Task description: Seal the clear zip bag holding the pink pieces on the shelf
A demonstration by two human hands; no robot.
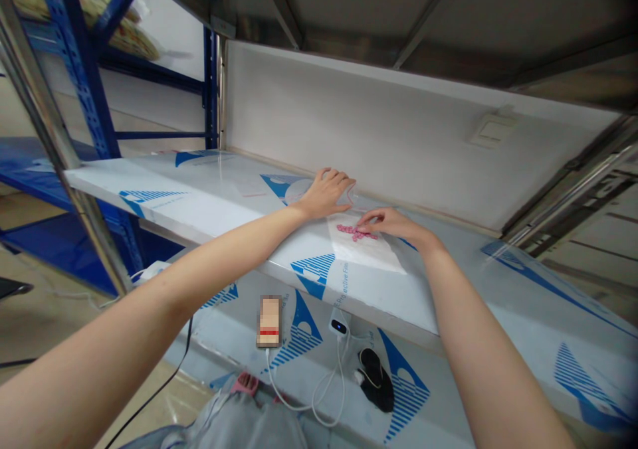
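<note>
One right hand (387, 224) on pink beads (355, 232)

Person wearing loose pale grey fabric garment (239, 422), creased, showing along bottom of view. Small pink patterned piece (244, 384) sitting at garment's upper edge, exact item unclear. Bare left forearm (149, 283) and bare right forearm (488, 349) showing, bare left hand (326, 193) and bare right hand (389, 222) ungloved. Thin black cable (159, 376) running beside garment, link to body unclear.
</note>
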